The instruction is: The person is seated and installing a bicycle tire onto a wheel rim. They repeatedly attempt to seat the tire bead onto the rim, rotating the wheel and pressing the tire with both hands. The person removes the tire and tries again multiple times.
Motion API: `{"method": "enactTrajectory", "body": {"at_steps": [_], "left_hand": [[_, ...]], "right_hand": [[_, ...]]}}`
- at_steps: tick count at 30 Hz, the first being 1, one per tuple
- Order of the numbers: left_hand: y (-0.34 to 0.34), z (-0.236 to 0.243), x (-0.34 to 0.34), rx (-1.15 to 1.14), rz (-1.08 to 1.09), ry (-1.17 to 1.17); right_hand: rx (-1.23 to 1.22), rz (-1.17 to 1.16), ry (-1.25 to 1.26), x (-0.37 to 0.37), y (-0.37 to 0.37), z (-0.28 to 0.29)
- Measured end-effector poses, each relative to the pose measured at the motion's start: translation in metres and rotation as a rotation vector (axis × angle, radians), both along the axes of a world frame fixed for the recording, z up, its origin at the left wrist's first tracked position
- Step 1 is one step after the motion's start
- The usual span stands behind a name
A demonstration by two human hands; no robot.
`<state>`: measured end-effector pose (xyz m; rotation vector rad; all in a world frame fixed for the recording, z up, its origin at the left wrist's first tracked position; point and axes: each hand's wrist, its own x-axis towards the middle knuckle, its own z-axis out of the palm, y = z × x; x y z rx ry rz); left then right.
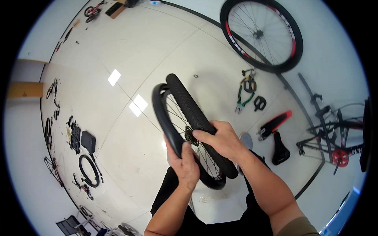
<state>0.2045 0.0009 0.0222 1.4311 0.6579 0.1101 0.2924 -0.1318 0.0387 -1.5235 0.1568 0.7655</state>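
In the middle, above the floor, a spoked bicycle wheel is held tilted between my hands, its sprocket cassette showing at the hub. My left hand grips the smooth black ring on the wheel's left side; whether that is an inner tube or a sidewall I cannot tell. Closed round a black treaded tyre along the right side is my right hand, its thumb lying on the tread. My right fingers are mostly hidden behind the tyre.
Another wheel leans at the upper right. Green-handled pliers, a pedal, a red-black fender-like part and a saddle lie on the right. A bicycle frame stands beyond. Tools and a small tyre lie left.
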Motion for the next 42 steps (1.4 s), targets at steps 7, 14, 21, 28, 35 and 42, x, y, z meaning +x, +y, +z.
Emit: {"method": "enactTrajectory", "body": {"at_steps": [7,14,21,28,35,42], "left_hand": [[-0.005,-0.013,0.002,-0.083,-0.043,-0.177],[0.001,-0.011,-0.001,-0.264,-0.016,-0.17],[-0.001,0.0,0.005,-0.406,-0.021,-0.178],[-0.004,-0.004,0.005,-0.377,0.002,-0.171],[-0.005,-0.011,0.006,-0.326,0.005,-0.206],[0.003,-0.016,0.004,-0.33,0.039,-0.202]], "right_hand": [[0.1,-0.028,0.034,-0.007,0.005,-0.01],[0.105,0.03,0.078,0.0,-0.003,0.007],[0.299,-0.13,0.175,0.009,-0.029,-0.011],[0.545,-0.09,0.3,0.007,-0.031,-0.028],[0.611,-0.039,0.383,0.002,-0.025,-0.033],[0.483,-0.004,0.298,0.004,-0.012,-0.013]]}}
